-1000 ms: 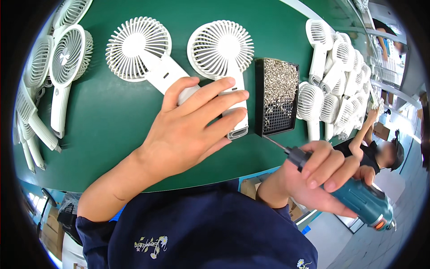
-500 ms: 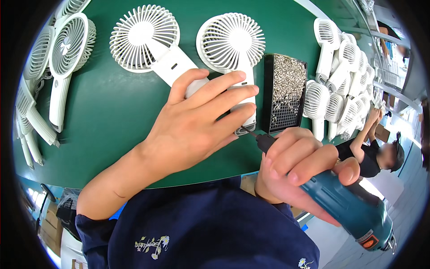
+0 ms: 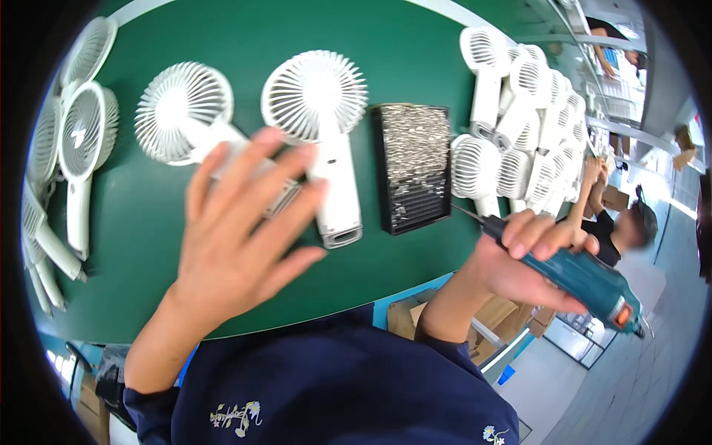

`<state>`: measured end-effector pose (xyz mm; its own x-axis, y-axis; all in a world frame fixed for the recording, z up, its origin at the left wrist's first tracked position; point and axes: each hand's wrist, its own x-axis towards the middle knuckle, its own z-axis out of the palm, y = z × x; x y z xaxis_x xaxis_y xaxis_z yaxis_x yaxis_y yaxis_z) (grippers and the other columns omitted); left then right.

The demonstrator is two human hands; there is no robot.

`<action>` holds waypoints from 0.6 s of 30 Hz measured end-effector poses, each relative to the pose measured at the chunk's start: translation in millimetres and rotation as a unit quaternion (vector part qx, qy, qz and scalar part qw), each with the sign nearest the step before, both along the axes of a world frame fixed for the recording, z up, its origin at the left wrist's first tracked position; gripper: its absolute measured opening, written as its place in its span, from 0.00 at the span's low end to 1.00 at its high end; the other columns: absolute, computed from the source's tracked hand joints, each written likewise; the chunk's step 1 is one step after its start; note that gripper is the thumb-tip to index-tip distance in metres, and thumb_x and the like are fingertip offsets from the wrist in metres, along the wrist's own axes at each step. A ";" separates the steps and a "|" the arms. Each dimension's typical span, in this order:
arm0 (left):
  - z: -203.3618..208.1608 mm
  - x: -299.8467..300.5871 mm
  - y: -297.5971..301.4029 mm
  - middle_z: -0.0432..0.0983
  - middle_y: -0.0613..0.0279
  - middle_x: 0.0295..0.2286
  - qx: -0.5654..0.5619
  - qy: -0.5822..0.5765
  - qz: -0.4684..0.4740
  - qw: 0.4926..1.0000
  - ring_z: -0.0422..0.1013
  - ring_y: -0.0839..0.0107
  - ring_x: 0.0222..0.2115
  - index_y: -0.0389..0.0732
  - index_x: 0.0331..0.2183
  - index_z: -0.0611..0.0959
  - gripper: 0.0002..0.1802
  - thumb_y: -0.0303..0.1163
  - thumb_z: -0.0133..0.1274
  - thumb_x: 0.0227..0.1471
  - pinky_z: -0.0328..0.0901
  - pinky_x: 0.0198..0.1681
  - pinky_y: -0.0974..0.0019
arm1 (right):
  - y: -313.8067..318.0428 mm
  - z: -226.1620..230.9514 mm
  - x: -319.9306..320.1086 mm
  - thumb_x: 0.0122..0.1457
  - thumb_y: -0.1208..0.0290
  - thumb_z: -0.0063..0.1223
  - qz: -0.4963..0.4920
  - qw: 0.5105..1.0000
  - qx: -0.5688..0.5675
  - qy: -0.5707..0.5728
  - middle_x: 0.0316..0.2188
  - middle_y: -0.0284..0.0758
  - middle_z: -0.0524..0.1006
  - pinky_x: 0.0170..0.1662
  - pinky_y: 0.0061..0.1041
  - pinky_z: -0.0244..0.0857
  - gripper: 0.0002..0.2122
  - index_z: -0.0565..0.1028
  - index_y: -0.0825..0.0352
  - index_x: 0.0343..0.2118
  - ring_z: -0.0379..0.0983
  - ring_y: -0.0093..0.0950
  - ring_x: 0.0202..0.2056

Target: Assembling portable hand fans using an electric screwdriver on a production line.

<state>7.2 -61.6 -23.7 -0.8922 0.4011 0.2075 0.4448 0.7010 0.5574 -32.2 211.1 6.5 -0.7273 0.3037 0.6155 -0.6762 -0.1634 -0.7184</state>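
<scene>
My left hand (image 3: 237, 230) hovers with fingers spread over the handles of two white handheld fans, one on the left (image 3: 182, 115) and one on the right (image 3: 319, 111), both lying on the green table (image 3: 148, 245). It holds nothing. My right hand (image 3: 519, 263) grips a teal electric screwdriver (image 3: 586, 278) at the table's near edge, its bit pointing toward a black tray of screws (image 3: 413, 167).
A pile of white fans (image 3: 519, 96) lies at the right of the table, and several more fans (image 3: 67, 148) lie at the left edge. Another person (image 3: 623, 226) is at the right, beyond the table. Cardboard boxes (image 3: 404, 319) sit below the table edge.
My left hand has lifted off the fan handles and opened. My right hand with the screwdriver has swung out to the right, away from the fans.
</scene>
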 end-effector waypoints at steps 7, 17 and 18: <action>-1.7 22.8 4.0 0.72 0.58 0.50 -0.050 -0.037 0.018 0.998 0.62 0.57 0.56 0.39 0.48 0.77 0.30 0.29 0.61 0.38 0.47 0.62 0.46 | 2.5 -12.7 -8.7 0.54 0.27 0.28 -0.002 0.999 -0.044 -0.030 0.14 0.30 0.64 0.10 0.19 0.50 0.36 0.65 0.60 0.46 0.57 0.20 0.09; -5.3 24.3 17.6 0.68 0.65 0.54 -0.097 -0.004 0.018 0.995 0.63 0.66 0.54 0.54 0.46 0.81 0.27 0.30 0.61 0.38 0.38 0.62 0.53 | 4.1 -17.9 -6.7 0.55 0.28 0.24 0.013 0.999 -0.037 -0.032 0.14 0.32 0.65 0.10 0.20 0.51 0.35 0.63 0.59 0.46 0.57 0.21 0.09; -5.4 24.1 17.8 0.68 0.64 0.54 -0.094 -0.009 0.020 0.995 0.63 0.67 0.54 0.54 0.46 0.81 0.27 0.30 0.62 0.38 0.38 0.62 0.53 | 3.2 -17.8 -6.4 0.55 0.28 0.23 0.013 0.999 -0.037 -0.027 0.14 0.32 0.65 0.10 0.19 0.51 0.35 0.64 0.59 0.46 0.57 0.21 0.09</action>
<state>31.2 -43.7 -29.1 -0.9114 0.3950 0.1153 0.4048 0.8108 0.4227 -38.7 214.3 -11.3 -0.7674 0.3274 0.5512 -0.6312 -0.2350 -0.7392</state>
